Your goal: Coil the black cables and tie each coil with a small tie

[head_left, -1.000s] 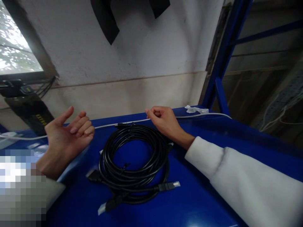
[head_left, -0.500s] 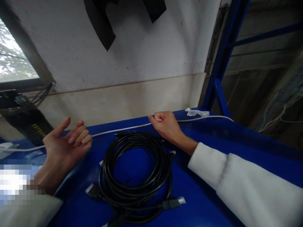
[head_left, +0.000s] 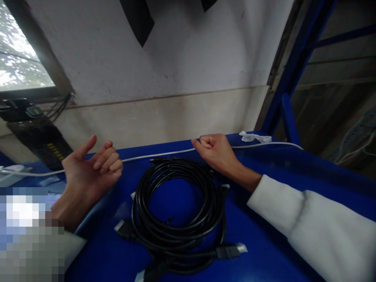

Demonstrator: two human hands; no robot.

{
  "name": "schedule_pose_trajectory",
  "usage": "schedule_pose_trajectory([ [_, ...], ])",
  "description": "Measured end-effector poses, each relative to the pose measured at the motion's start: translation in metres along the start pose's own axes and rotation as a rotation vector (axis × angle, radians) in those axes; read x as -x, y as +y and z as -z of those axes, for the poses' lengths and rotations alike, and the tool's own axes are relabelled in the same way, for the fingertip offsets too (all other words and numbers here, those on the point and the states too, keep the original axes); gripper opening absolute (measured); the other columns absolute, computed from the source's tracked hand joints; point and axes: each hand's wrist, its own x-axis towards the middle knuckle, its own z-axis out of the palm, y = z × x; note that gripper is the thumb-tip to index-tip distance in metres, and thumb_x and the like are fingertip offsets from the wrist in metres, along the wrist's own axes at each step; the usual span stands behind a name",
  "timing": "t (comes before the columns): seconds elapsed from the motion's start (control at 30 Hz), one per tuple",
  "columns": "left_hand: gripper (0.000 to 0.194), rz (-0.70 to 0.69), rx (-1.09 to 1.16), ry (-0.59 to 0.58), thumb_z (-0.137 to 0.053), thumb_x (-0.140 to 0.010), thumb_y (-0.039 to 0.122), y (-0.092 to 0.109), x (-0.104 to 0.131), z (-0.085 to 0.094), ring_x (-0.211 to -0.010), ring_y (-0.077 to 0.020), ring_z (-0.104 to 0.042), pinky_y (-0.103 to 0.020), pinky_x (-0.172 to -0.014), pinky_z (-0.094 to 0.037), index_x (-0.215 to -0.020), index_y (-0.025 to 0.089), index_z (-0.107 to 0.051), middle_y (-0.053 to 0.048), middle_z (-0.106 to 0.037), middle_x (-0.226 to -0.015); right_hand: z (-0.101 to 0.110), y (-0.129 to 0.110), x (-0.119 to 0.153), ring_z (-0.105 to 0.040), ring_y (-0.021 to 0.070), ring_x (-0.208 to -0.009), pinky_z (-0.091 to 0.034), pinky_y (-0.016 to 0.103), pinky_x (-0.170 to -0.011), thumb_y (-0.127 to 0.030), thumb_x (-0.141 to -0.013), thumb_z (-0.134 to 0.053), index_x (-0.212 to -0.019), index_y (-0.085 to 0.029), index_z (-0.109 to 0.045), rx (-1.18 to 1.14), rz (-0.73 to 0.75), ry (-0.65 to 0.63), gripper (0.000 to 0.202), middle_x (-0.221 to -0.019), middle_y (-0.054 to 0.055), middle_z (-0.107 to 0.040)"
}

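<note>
My left hand [head_left: 92, 168] is raised palm up at the left, thumb stretched out and fingers loosely curled, with nothing in it. Above the table's far side, my right hand [head_left: 217, 150] makes a fist, the thumb sticking out a little; no object shows in it. Between and below both hands lies a coil of black cable [head_left: 143, 196] on the blue table [head_left: 264, 254]. Flat black plugs with clear caps stick out of the coil, one plug [head_left: 227, 252] at the lower right and another plug [head_left: 126, 229] at the left. Neither hand touches the coil.
A white cord [head_left: 158, 154] runs along the table's back edge, behind both hands. Crumpled clear plastic [head_left: 255, 137] lies at the back right. A dark bottle [head_left: 44, 141] stands at the left near the window. The blue metal frame [head_left: 290, 102] rises at the right.
The view has shifted, so the coil, bottle and hands appear farther right and slightly higher. Both hands keep the same pose.
</note>
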Motion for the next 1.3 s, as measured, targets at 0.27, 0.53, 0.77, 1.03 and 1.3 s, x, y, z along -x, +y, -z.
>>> schedule_pose_trajectory([
  [0.27,0.016,0.023,-0.034,-0.030,-0.045,-0.107,0.028,-0.0018,-0.0016,-0.0024,-0.037,-0.0123,-0.039,-0.028,-0.040,-0.035,-0.097,0.021,-0.055,0.007,-0.036,-0.049,-0.0004,0.0010,-0.0005,-0.021,0.0088,-0.054,-0.020,0.030,-0.054,-0.033,-0.094,-0.062,-0.060,-0.024,-0.019,-0.009,0.012,-0.008,0.055,-0.056,-0.007,-0.020],
  [0.53,0.013,0.025,-0.059,-0.027,-0.051,-0.104,0.028,-0.0043,-0.0064,0.0014,-0.037,-0.0120,-0.038,-0.028,-0.038,-0.036,-0.096,0.021,-0.056,0.008,-0.036,-0.049,0.0001,-0.0022,0.0003,-0.021,0.0089,-0.054,-0.022,0.030,-0.054,-0.034,-0.093,-0.062,-0.060,-0.024,-0.019,-0.001,0.011,-0.008,0.055,-0.056,-0.007,-0.020],
  [0.77,0.018,0.023,-0.077,-0.036,-0.045,-0.107,0.030,-0.0038,-0.0015,-0.0029,-0.036,-0.0121,-0.036,-0.028,-0.038,-0.035,-0.095,0.021,-0.055,0.008,-0.036,-0.048,0.0008,-0.0030,0.0011,-0.021,0.0091,-0.054,-0.021,0.031,-0.054,-0.032,-0.093,-0.062,-0.060,-0.024,-0.019,0.004,0.023,-0.013,0.055,-0.057,-0.007,-0.020],
  [1.03,0.019,0.006,-0.100,-0.054,-0.046,-0.106,0.029,-0.0047,-0.0027,-0.0022,-0.036,-0.0115,-0.035,-0.028,-0.038,-0.034,-0.093,0.019,-0.055,0.008,-0.033,-0.049,0.0008,-0.0020,0.0001,-0.021,0.0089,-0.054,-0.020,0.030,-0.053,-0.030,-0.093,-0.062,-0.060,-0.024,-0.019,0.008,0.029,-0.007,0.055,-0.057,-0.007,-0.020],
  [1.3,0.010,0.025,-0.093,-0.062,-0.056,-0.101,0.027,-0.0041,-0.0031,0.0018,-0.037,-0.0117,-0.035,-0.028,-0.039,-0.032,-0.094,0.020,-0.056,0.009,-0.033,-0.050,0.0002,-0.0039,0.0019,-0.021,0.0077,-0.053,-0.019,0.029,-0.051,-0.026,-0.092,-0.063,-0.058,-0.024,-0.021,0.008,0.040,-0.010,0.053,-0.055,-0.008,-0.020],
])
